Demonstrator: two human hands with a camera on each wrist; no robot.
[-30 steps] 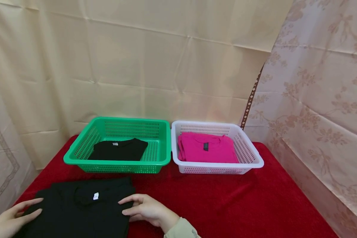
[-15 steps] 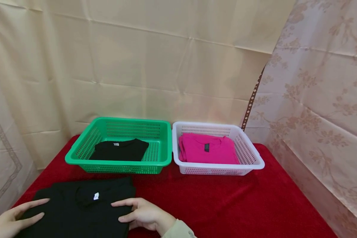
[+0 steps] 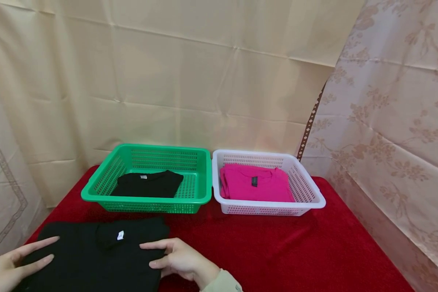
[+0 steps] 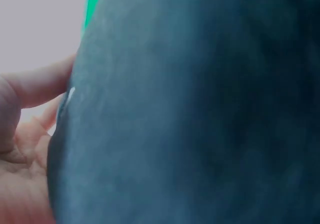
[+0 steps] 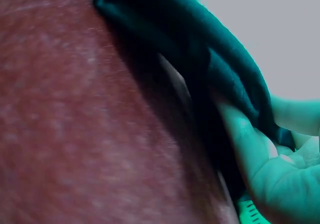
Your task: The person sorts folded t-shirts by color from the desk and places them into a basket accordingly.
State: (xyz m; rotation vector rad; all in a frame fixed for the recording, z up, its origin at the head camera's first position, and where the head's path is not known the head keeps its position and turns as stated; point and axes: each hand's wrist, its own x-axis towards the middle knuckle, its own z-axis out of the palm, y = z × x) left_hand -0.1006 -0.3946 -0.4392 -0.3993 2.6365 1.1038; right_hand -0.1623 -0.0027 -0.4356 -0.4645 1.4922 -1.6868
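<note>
A folded black T-shirt (image 3: 91,259) with a white neck label lies across the front left of the head view. At its left edge my left hand (image 3: 12,263) holds it, two fingertips showing on top. My right hand (image 3: 184,259) grips the opposite edge. In the right wrist view, the fingers (image 5: 250,154) of that hand pinch the bent black cloth (image 5: 235,79), which arches up off the red cover. Dark fabric (image 4: 150,114) fills most of the left wrist view, with the left hand (image 4: 25,134) around its side.
Behind the shirt stands a green basket (image 3: 146,200) with a folded black shirt (image 3: 147,185) inside. Beside it is a white basket (image 3: 270,205) holding folded pink shirts (image 3: 255,186). A red cloth (image 3: 277,247) covers the table; curtains (image 3: 204,73) hang behind.
The right hand has slid left over the shirt's edge, and the left hand slightly inward. The shirt's far left corner has since risen and its right edge shifted a little right.
</note>
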